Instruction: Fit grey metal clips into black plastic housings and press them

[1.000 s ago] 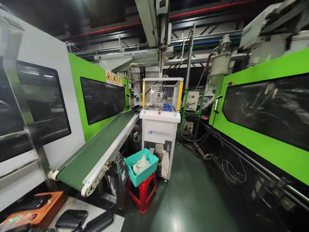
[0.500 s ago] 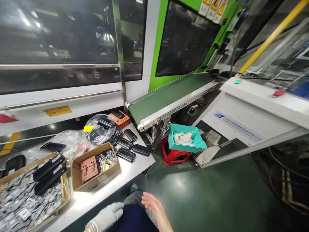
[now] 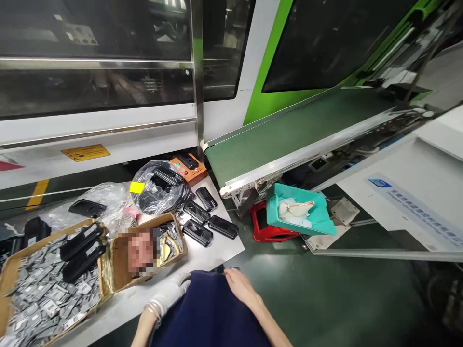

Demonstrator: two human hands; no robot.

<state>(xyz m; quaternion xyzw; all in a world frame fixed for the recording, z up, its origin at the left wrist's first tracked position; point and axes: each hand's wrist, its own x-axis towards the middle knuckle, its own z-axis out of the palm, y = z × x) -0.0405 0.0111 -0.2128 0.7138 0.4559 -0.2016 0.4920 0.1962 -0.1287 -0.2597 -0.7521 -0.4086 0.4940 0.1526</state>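
Gloved left hand [image 3: 168, 292] nearer cardboard box [image 3: 119, 260]

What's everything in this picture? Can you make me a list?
black cases: four, black, lying on the white table
big cardboard box: one, brown, left end of the table
metal pieces: many, silver, inside the big box
small cardboard box: one, brown, beside the big box
plastic bag: one, black, on the table
orange box: one, orange, behind the bag
teal tray: one, teal, on a stool
stool: one, red, on the floor
conveyor belt: one, green, above the stool
left hand: one, white glove, by the table edge
right hand: one, bare, on dark blue clothing
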